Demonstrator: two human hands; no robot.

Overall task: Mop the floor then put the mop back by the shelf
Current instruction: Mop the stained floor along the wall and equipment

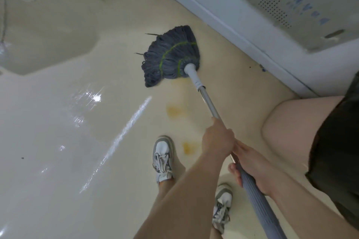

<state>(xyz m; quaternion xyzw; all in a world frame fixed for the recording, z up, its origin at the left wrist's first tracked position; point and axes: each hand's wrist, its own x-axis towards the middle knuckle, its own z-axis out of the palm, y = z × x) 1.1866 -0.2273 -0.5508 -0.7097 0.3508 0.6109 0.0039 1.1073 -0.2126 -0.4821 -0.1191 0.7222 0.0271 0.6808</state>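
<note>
Both hands close around the mop handle, left hand lower and nearer the mop head, right hand behind, shaft angling forward-left across the floor beyond yellow stains.

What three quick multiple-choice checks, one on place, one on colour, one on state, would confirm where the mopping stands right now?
1. Where does the grey string mop head lie?
A. On the beige floor near the white baseboard
B. Lifted in the air
C. Under the white sneaker

2. What colour are the stains on the floor between the mop head and the feet?
A. Blue
B. Yellow-orange
C. Black

3. How is the mop's metal handle held?
A. By the left hand only
B. By nobody
C. By both hands

Answers: 1 A, the strands lie spread flat on the floor beside the baseboard. 2 B, yellow-orange patches show beside the handle. 3 C, the left hand is closed around the shaft and the right hand around the grey ribbed grip behind it.
</note>
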